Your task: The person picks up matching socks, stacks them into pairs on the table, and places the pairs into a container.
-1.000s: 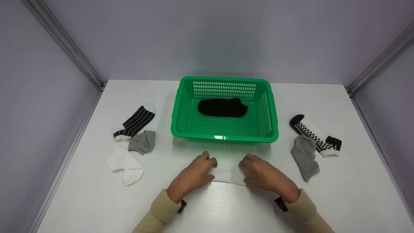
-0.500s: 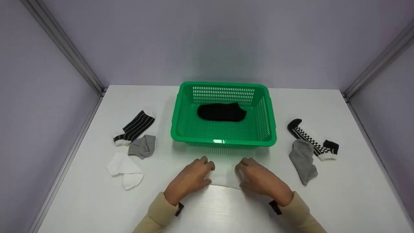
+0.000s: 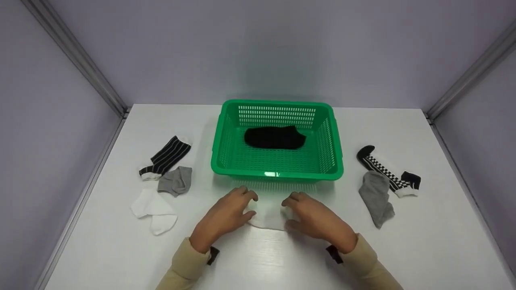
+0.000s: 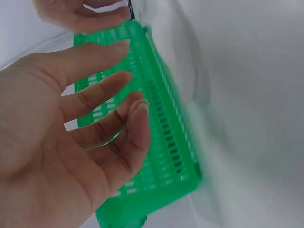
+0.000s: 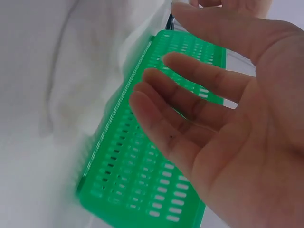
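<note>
A white sock (image 3: 267, 218) lies flat on the white table in front of the basket, between my two hands. My left hand (image 3: 225, 213) hovers at its left end; the left wrist view shows the fingers (image 4: 97, 95) loosely bent with nothing in them. Over the right end is my right hand (image 3: 316, 217), its fingers (image 5: 190, 102) relaxed and spread from the thumb, also holding nothing. Part of the sock's right end is hidden under that hand. Behind it stands a green plastic basket (image 3: 278, 175) with a black sock (image 3: 275, 137) laid inside.
On the left lie a black striped sock (image 3: 171, 155), a grey sock (image 3: 176, 180) and a white sock (image 3: 155, 209). To the right, a grey sock (image 3: 375, 197) overlaps a black-and-white checkered sock (image 3: 383, 168). Pale walls (image 3: 278, 48) enclose the table's back and sides.
My hands were down on the white sock's ends. The left hand has since drawn back left off its end, and the right hand has shifted slightly left. The other socks and basket stay put.
</note>
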Demonstrator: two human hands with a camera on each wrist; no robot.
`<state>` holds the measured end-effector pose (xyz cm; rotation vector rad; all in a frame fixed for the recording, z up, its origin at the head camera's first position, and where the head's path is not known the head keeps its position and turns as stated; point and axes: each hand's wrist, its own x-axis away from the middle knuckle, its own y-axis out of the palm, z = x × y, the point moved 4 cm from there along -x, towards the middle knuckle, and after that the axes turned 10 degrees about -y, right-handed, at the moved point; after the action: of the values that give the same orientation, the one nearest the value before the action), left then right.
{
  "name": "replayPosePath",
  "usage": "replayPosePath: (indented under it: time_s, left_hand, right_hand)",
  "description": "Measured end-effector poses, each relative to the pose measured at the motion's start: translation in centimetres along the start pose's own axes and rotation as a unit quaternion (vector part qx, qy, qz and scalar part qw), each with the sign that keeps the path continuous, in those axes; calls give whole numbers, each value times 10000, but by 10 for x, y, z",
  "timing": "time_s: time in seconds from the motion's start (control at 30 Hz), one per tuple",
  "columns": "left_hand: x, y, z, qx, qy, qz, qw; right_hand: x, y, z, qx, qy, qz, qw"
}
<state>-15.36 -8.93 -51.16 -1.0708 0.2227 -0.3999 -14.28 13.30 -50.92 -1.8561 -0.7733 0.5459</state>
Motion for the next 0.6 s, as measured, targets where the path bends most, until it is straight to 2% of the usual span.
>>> replayPosePath:
  time_s: [0.1,0.23,0.4,0.6]
  left_hand:
    - [4,-10,-12,105,-183,154,9997]
    - [10,-22,-32,261,-588,310,9974]
    - [22,-34,-57,384,-1143,444,9917]
    - [40,-46,-85,480,-1571,705,9839]
  right_hand:
    - [-8,1,-9,40,-157,14,9999]
    - [-22,6,-23,214,-456,-23,9987]
    - [-42,19,-45,450,-849,-190,9952]
    - [-65,35,-74,665,-1260,-404,9890]
